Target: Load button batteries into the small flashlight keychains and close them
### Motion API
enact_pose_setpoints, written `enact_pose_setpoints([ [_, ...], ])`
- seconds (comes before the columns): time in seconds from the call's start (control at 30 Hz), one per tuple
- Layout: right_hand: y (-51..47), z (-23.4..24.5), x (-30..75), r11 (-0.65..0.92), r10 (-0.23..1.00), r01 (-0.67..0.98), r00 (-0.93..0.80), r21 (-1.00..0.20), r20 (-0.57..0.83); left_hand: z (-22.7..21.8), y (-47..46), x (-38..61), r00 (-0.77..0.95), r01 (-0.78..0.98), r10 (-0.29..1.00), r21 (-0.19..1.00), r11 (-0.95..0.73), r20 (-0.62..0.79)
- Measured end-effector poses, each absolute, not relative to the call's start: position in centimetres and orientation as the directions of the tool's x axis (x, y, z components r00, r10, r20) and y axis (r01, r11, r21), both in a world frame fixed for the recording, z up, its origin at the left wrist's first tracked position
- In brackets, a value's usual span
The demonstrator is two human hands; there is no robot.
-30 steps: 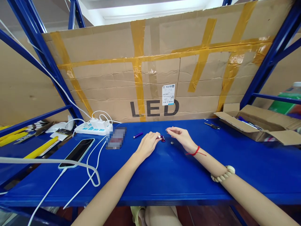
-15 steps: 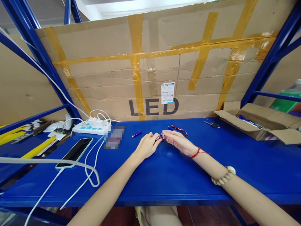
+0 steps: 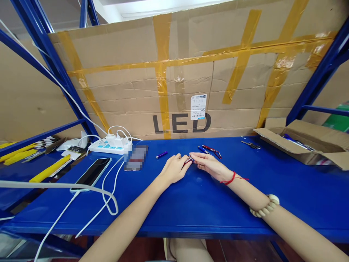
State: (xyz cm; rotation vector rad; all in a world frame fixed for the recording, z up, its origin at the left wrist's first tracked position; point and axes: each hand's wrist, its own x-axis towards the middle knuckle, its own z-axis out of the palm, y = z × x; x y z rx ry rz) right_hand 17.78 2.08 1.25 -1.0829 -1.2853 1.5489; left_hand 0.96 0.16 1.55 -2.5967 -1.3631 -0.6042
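My left hand (image 3: 175, 169) is closed round a small dark red metal tube (image 3: 187, 160) just above the blue tabletop. The tube's shiny silvery end points right and is partly covered by fingers. My right hand (image 3: 209, 164), with a red string at its wrist, pinches at that end with thumb and fingertips. Behind my right hand lie a red tube with a loop (image 3: 212, 150) and a blue tube (image 3: 203, 149). To the left of my left hand rests a short purple tube (image 3: 161, 155).
A key (image 3: 251, 145) lies at the back right, near an open cardboard box (image 3: 297, 153) with pens inside. On the left are a white power strip (image 3: 110, 147), a phone (image 3: 91, 174), a blurred flat packet (image 3: 138, 158) and loose white cables (image 3: 116, 209). A large cardboard sheet (image 3: 131, 98) stands behind.
My right fingertips have closed in on the silvery end of the red tube, where a small gap showed before. The whole view has shifted slightly; the tabletop things stay put.
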Motion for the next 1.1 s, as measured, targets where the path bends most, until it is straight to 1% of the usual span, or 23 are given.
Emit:
enact_pose_setpoints([
  [0.37, 1.46, 1.79, 17.48, -0.129, 0.957, -0.054, -0.269, -0.990, -0.110, 1.58, 0.05, 0.87, 0.458, 0.834, 0.780, 0.099, -0.543, 0.425],
  [0.53, 1.42, 1.84, 17.44, -0.125, 0.959, -0.043, -0.261, -0.991, -0.109, 1.39, 0.12, 0.88, 0.462, 0.837, 0.778, 0.082, -0.541, 0.426],
  [0.67, 1.38, 1.90, 17.53, -0.114, 0.958, -0.054, -0.271, -0.992, -0.095, 1.35, 0.17, 0.89, 0.462, 0.832, 0.780, 0.100, -0.546, 0.422],
  [0.83, 1.25, 2.08, 17.63, -0.102, 0.952, -0.038, -0.293, -0.994, -0.086, 1.37, 0.17, 0.92, 0.460, 0.839, 0.785, 0.088, -0.537, 0.415],
  [1.0, 1.20, 2.02, 17.55, -0.068, 0.947, -0.021, -0.317, -0.997, -0.058, 1.53, 0.02, 1.03, 0.464, 0.844, 0.791, 0.072, -0.531, 0.398],
  [1.1, 1.27, 1.98, 17.50, -0.051, 0.952, -0.028, -0.303, -0.998, -0.040, 1.61, -0.06, 1.08, 0.463, 0.845, 0.789, 0.067, -0.531, 0.404],
])
